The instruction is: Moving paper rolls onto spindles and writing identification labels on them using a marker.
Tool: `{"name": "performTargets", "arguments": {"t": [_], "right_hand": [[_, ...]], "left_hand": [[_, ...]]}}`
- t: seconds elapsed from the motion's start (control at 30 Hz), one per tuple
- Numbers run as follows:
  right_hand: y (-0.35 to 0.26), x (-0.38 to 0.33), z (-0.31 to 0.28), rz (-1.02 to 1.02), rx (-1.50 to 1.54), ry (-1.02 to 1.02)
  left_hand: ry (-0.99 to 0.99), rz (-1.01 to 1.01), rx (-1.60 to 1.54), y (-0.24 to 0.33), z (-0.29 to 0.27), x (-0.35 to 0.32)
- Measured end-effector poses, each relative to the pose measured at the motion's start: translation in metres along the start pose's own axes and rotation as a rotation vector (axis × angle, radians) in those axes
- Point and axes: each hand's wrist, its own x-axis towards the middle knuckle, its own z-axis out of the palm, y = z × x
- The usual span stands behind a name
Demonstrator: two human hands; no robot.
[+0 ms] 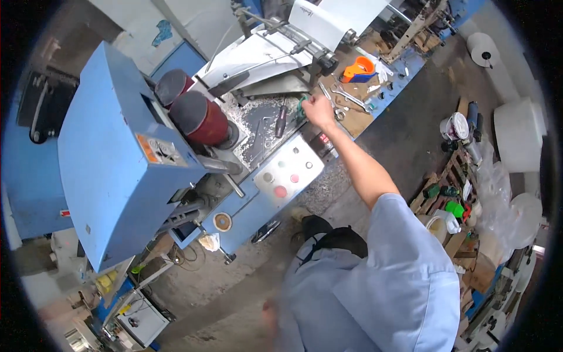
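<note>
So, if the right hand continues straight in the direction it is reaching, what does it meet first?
Probably the green-handled tool on the machine bed: the right hand is already at it, maybe gripping it. Beyond lies a dark-handled screwdriver. Depth is unclear.

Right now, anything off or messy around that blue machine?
Yes. Loose wrenches and an orange tape dispenser lie scattered on the bench past the right hand. A screwdriver rests on the machine's metal deck amid debris. A tape roll sits on the blue machine's lower ledge. The left hand is out of view.
</note>
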Motion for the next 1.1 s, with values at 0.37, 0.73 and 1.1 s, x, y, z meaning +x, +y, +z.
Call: {"name": "performTargets", "arguments": {"t": [0.37,0.73,1.1], "right_hand": [[0.139,0.051,-0.07,0.514,1.023,0.194],[0.137,0.077,-0.018,0.461,0.862,-0.096],[0.029,-0.051,-0.072,-0.11,0.537,0.144]], "left_hand": [[-0.06,0.091,0.012,0.008,0.011,-0.014],[-0.044,0.144,-0.008,0.0,-0.006,-0.04],[0.229,-0.245,-0.063,-0.109,-0.052,-0.002]]}}
